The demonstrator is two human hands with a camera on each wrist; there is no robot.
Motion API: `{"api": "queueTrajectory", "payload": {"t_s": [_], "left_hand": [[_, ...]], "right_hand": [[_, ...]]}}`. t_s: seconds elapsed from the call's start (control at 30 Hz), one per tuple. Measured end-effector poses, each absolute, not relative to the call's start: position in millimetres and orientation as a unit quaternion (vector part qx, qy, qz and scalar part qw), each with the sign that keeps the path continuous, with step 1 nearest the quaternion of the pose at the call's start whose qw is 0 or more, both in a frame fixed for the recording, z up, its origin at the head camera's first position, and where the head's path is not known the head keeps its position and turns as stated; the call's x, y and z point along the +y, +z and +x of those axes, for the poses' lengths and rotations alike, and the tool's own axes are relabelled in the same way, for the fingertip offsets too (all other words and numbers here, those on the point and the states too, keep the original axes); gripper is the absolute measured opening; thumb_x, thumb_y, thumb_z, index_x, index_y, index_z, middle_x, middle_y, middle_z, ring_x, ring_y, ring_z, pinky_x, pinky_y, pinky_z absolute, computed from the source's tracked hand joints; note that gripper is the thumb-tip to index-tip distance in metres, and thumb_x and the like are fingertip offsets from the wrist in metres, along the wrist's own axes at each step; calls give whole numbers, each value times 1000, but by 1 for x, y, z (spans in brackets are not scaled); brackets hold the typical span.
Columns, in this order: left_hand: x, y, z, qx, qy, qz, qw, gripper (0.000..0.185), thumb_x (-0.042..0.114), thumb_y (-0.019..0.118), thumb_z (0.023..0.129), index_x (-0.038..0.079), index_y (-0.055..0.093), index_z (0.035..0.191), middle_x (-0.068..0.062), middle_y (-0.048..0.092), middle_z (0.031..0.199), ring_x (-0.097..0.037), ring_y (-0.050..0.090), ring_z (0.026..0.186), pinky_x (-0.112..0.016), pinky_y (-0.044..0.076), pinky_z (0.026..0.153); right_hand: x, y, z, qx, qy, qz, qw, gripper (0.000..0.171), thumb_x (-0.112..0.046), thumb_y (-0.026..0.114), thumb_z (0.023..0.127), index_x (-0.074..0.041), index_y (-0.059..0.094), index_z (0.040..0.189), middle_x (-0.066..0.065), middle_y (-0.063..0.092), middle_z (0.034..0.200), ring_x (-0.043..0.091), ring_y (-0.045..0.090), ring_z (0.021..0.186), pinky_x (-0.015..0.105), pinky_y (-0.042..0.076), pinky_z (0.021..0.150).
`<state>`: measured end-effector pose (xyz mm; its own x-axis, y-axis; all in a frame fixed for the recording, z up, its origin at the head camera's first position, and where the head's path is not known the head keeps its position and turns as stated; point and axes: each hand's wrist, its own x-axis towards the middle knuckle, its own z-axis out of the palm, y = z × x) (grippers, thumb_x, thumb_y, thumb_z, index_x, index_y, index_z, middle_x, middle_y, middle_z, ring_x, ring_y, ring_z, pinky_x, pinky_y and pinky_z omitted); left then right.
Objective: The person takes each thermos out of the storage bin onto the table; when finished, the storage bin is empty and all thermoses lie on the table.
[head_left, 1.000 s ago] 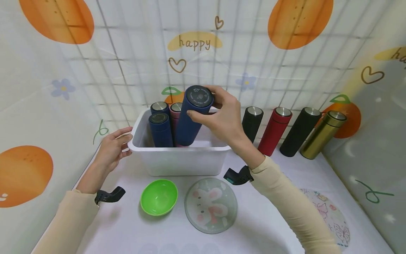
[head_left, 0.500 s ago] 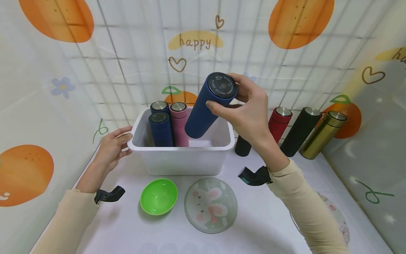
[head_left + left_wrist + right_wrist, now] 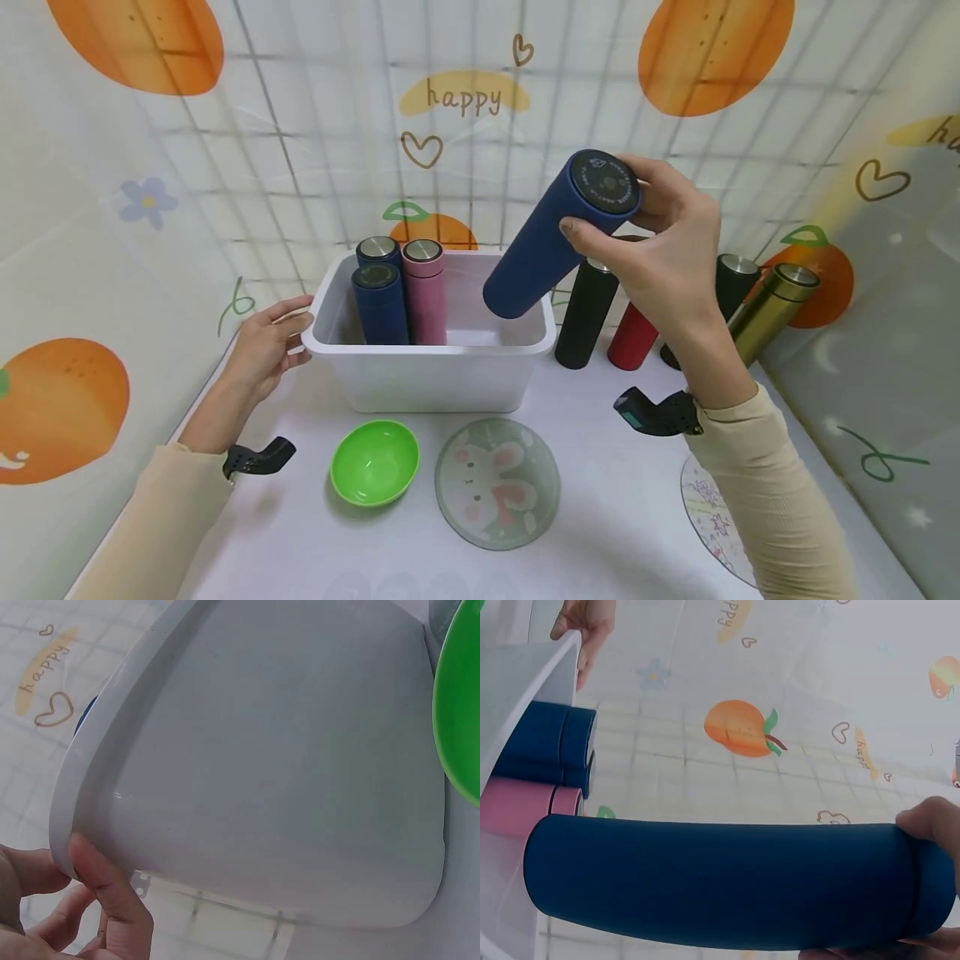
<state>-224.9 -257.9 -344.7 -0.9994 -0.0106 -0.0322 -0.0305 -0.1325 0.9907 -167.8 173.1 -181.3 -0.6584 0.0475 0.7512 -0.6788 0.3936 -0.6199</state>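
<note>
My right hand (image 3: pixel 671 242) grips a dark blue thermos flask (image 3: pixel 547 246) round its upper end, thumb on the near side. The flask is tilted, its printed black disc up and its lower end over the right side of the white bin (image 3: pixel 435 381). In the right wrist view the flask (image 3: pixel 720 885) stretches across from the fingers toward the bin wall. My left hand (image 3: pixel 262 346) pinches the bin's left rim, thumb and fingers on either side of it. Two blue flasks (image 3: pixel 381 308) and a pink flask (image 3: pixel 426 300) stand in the bin's left part.
Right of the bin stand a black flask (image 3: pixel 587 325), a red flask (image 3: pixel 632 337) partly behind my hand, another black flask (image 3: pixel 731 287) and a gold one (image 3: pixel 776 308). In front are a green bowl (image 3: pixel 375 463), a round rabbit mat (image 3: pixel 497 483) and a patterned disc (image 3: pixel 708 512).
My right hand has lifted the blue flask up and to the right, from beside the pink flask to the bin's right end, tilting it more. The left hand stays on the rim.
</note>
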Motion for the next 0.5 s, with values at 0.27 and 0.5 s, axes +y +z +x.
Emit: {"api": "queueTrajectory", "payload": {"t_s": [0.27, 0.5], "left_hand": [[-257, -344, -225, 654, 756, -18, 8, 47, 12, 64, 99, 2, 47, 142, -3, 64, 112, -15, 66, 77, -24, 54, 58], [-257, -343, -224, 649, 760, -18, 7, 48, 11, 65, 98, 1, 47, 141, -3, 64, 110, -14, 65, 77, -24, 55, 58]], "right_hand": [[195, -179, -162, -764, 504, 178, 362, 52, -11, 87, 74, -11, 70, 123, 2, 73, 104, 15, 69, 90, 23, 53, 82], [210, -178, -157, -775, 491, 152, 368, 52, -10, 86, 75, -13, 70, 124, -1, 73, 104, 15, 68, 90, 22, 51, 81]]}}
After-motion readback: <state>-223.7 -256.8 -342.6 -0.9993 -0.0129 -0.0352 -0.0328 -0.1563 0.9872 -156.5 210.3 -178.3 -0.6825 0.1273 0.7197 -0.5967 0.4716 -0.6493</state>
